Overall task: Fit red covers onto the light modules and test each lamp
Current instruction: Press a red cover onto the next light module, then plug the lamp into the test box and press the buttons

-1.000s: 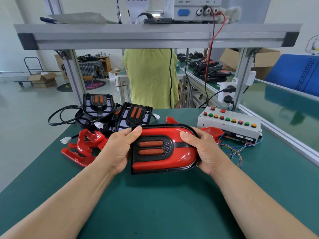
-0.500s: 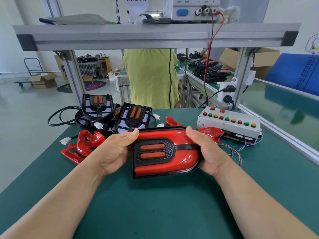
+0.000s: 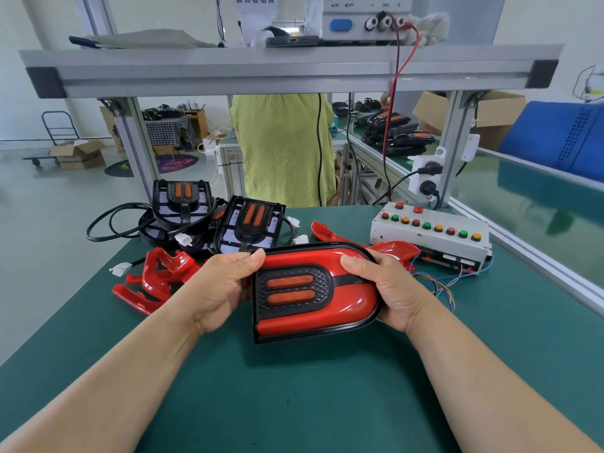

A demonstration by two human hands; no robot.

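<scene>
A green tabletop (image 3: pixel 294 403) sits under a grey aluminium shelf (image 3: pixel 294 71). On the shelf lie a dark phone (image 3: pixel 292 40) and a grey cloth (image 3: pixel 147 39). Behind the tabletop stands a person in a yellow-green shirt (image 3: pixel 284 148). A white socket block (image 3: pixel 425 173) hangs on the right post (image 3: pixel 456 142). Cardboard boxes (image 3: pixel 496 116) are far right and a trolley (image 3: pixel 58 129) far left.

Two bare forearms fill the lower part of the frame: the left forearm (image 3: pixel 108 380) runs up from the lower left corner, the right forearm (image 3: pixel 490 387) from the lower right. Both are uncovered from the frame's edge to the wrist. The left hand (image 3: pixel 225 289) and the right hand (image 3: pixel 392 289), near the centre, are bare too, with short, plain thumbnails and creased knuckles.
</scene>
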